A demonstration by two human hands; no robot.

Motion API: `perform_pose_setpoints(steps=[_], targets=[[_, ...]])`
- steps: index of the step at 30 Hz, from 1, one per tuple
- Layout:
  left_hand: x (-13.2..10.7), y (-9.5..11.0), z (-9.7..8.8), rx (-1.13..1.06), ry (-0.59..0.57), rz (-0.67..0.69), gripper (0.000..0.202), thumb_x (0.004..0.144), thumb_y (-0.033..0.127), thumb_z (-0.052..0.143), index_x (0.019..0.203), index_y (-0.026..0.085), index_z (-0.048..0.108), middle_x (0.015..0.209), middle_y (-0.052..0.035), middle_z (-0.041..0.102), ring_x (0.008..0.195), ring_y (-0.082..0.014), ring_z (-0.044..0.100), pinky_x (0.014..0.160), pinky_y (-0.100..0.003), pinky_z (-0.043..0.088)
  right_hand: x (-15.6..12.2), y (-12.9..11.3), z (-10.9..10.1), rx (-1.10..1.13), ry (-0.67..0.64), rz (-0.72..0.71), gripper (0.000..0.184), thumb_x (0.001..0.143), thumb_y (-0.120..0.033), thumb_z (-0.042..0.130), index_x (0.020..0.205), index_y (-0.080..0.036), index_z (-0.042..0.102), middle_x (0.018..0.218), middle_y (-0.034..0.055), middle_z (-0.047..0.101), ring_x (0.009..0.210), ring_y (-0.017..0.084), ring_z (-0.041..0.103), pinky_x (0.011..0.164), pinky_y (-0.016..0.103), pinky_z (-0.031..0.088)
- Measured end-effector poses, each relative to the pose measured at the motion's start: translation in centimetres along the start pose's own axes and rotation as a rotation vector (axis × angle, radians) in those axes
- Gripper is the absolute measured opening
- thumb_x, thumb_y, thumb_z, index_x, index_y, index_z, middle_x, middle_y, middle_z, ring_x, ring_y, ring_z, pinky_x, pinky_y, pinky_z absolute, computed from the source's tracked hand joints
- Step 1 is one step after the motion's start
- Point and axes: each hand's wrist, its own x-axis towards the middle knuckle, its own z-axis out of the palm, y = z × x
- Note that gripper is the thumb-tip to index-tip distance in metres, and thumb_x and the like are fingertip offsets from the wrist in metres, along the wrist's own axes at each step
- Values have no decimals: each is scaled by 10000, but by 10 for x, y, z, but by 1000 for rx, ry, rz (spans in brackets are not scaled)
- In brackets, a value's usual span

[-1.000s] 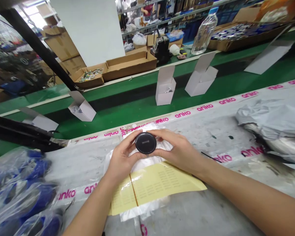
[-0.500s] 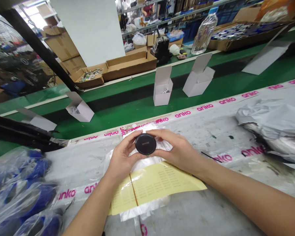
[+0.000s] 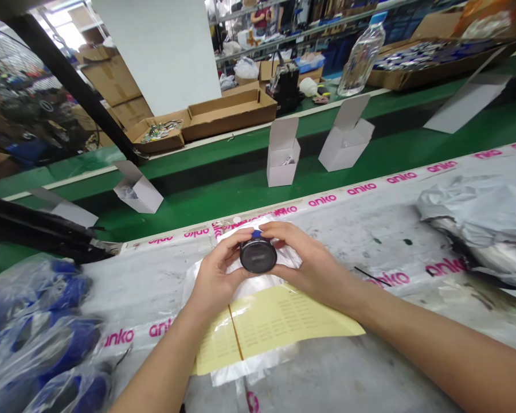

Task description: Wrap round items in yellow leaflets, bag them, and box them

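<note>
Between both hands is a round device (image 3: 258, 256) with a dark glossy disc for a face and a bit of blue showing at its top edge. My left hand (image 3: 219, 267) is closed on its left side, fingers at the top and thumb below. My right hand (image 3: 307, 258) grips the right side the same way. Its back is hidden. Under the hands lie a yellow printed sheet (image 3: 279, 321) and a white plastic bag (image 3: 241, 376) on the covered bench.
Blue items in clear bags (image 3: 64, 332) lie at the left. A grey plastic bundle (image 3: 485, 212) lies at the right. Beyond the bench, a green belt (image 3: 206, 189) carries several open white boxes (image 3: 282, 166). A water bottle (image 3: 361, 57) and cardboard trays (image 3: 232, 117) stand behind.
The round device has tilted in my hands, so its face turns lower and blue shows at the top edge. Both hands keep hold of it.
</note>
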Motion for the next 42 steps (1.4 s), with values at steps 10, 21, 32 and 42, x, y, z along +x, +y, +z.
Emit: perform_pose_setpoints(steps=[10,21,32,42], targets=[[0,-3,-2,6,-2,-12,488,712,207,887,1155,304,705,1321,-42,692,1230,-220,655,1100,-368,525,0,2,0,13,-17,6,459,893,-145,693,1283,-295,503,1293,50,628,1191,252,609,996,456,561],[1,3,0,12,-4,-76,516,709,236,889,1185,309,703,1328,-47,686,1227,-247,653,1118,-421,508,3,-3,-3,19,-28,40,420,894,-193,712,1255,-294,522,1251,46,650,1138,252,637,979,456,572],[-1,-4,-4,93,-38,66,326,810,214,799,1104,323,708,1420,-60,575,1334,-242,543,1056,-366,507,1,4,-1,-93,-28,-136,402,895,-66,600,1223,-259,471,1282,122,542,1230,280,567,986,485,549],[-1,-5,-2,25,-33,47,358,795,194,811,1105,289,658,1418,-64,580,1305,-222,577,1081,-366,501,2,3,0,-70,-33,-139,417,886,-60,618,1217,-262,465,1254,112,547,1206,273,567,987,472,537]])
